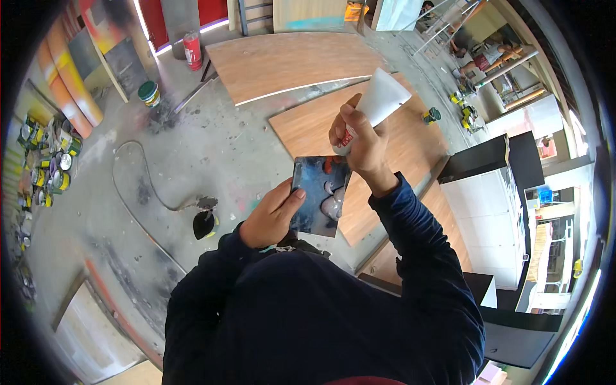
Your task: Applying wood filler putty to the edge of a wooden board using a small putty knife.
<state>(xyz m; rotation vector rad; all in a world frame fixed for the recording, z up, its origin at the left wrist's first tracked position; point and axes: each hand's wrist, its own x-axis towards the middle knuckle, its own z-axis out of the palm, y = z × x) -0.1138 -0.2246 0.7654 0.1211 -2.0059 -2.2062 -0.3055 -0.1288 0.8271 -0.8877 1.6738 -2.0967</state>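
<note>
My left hand (pixel 273 215) grips a dark, paint-smeared rectangular board (pixel 310 208) by its left edge, thumb on top. A grey-pink lump of paste (pixel 332 206) lies on the board's right side, with a smaller streak above it. Near the board's top edge is a red-orange dab (pixel 329 165). Just above that edge, my right hand (pixel 364 138) is closed round a white squeeze tube (pixel 382 96) with red lettering. The tube's wide flat end points up and away. Its lower end is close to the dab; whether they touch, I cannot tell.
Large wood-faced panels (pixel 289 61) lie ahead and to the right. A hose (pixel 147 173) runs over the stained floor to a dark cup-like tool (pixel 204 224). Paint cans (pixel 61 179) crowd the left side. White cabinets (pixel 481 218) stand at right; people (pixel 491 58) are far right.
</note>
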